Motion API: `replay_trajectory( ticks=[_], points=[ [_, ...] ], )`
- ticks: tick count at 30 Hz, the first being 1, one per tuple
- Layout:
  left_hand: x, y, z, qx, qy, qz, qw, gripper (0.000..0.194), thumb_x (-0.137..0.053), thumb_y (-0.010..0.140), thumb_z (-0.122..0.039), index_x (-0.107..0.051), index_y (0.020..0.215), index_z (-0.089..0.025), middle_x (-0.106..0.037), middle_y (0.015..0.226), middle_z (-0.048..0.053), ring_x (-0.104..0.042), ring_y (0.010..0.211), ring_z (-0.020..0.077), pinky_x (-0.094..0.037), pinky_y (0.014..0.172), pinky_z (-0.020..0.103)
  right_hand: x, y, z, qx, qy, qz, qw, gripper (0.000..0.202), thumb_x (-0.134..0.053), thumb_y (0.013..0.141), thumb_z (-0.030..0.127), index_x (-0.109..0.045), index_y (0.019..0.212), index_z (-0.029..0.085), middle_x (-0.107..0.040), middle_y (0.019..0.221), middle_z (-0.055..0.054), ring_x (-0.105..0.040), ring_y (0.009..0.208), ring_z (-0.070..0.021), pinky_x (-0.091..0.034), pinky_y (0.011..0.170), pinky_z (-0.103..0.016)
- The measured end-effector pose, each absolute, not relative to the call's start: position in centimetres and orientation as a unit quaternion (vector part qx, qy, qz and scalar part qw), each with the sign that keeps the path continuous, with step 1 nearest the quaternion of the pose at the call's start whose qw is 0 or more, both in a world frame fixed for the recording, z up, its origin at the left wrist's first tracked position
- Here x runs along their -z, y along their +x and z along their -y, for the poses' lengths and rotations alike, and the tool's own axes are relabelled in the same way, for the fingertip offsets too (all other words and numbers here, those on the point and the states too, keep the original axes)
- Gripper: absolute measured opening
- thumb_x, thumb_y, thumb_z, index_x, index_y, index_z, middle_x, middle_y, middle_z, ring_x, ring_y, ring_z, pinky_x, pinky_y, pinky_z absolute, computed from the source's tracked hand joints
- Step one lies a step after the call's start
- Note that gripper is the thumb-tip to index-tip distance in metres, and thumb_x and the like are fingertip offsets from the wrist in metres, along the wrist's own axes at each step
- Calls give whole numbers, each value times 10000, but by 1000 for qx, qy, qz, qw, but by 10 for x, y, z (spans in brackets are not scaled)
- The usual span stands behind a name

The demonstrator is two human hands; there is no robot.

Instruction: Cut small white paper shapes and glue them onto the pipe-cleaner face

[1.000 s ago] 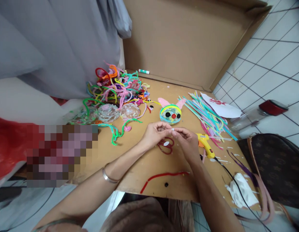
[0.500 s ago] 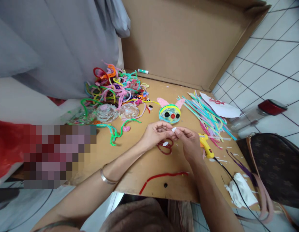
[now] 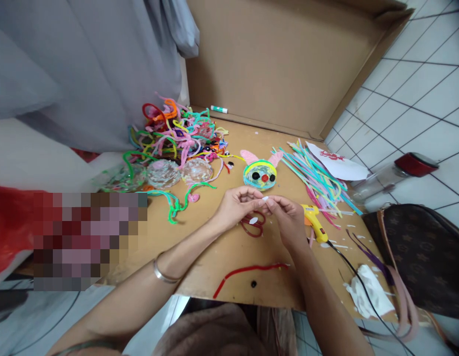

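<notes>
Left hand (image 3: 236,208) and right hand (image 3: 289,217) both pinched nearly closed on a small white piece (image 3: 265,199), held between them on the near side of the pink-eared figure (image 3: 259,183). Long axis appears roughly crosswise, hand to hand; fingertips partly cover it, exact pointing unclear.

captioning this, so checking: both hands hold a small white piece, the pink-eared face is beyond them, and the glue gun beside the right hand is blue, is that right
The glue gun beside the right hand is yellow, not blue, as the head view shows. The small white piece and pink-eared face are as you say.
</notes>
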State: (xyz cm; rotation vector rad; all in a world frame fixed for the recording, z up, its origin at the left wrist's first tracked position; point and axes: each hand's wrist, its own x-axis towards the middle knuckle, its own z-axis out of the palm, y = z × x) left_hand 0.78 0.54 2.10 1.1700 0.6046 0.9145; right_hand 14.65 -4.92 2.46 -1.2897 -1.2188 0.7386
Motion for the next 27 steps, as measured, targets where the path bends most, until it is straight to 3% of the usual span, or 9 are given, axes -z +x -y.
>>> replay_trajectory(
  ticks=[8,12,14,20,27],
  points=[
    [-24,7,-4,-407,548,-293,669,314,-760,635,-367,-622,761,-115,-684,684,35,-626,588,116,-481,547,207,-23,145,50,-256,-564,556,554,128,-600,826,268,-699,806,189,-683,713,9,-616,660,-129,-481,631,-237],
    [-22,4,-10,-419,559,-317,642,285,-741,651,-362,-638,737,-111,-630,597,4,-534,491,70,-414,479,177,-21,147,49,-247,-577,568,533,136,-586,837,270,-695,837,188,-691,745,-5,-616,674,-144,-474,640,-253],
    [-21,2,-15,-450,537,-326,635,277,-749,639,-354,-637,723,-115,-588,548,-20,-487,458,53,-394,464,171,-18,149,48,-207,-590,615,481,137,-573,846,247,-696,867,192,-691,802,-21,-614,717,-158,-466,671,-270],
    [-20,-3,-29,-500,431,-337,671,284,-786,586,-318,-623,707,-120,-579,588,-20,-502,488,52,-381,437,156,-7,155,47,-142,-566,784,213,274,-560,821,98,-711,1004,237,-642,901,-46,-585,838,-178,-411,736,-279],
    [-21,-2,-27,-471,364,-326,734,219,-759,641,-229,-586,717,-118,-571,654,-23,-516,483,38,-392,409,135,-9,150,48,-148,-578,781,182,181,-534,821,75,-679,765,169,-628,811,-47,-561,750,-167,-375,672,-264]
  ],
)
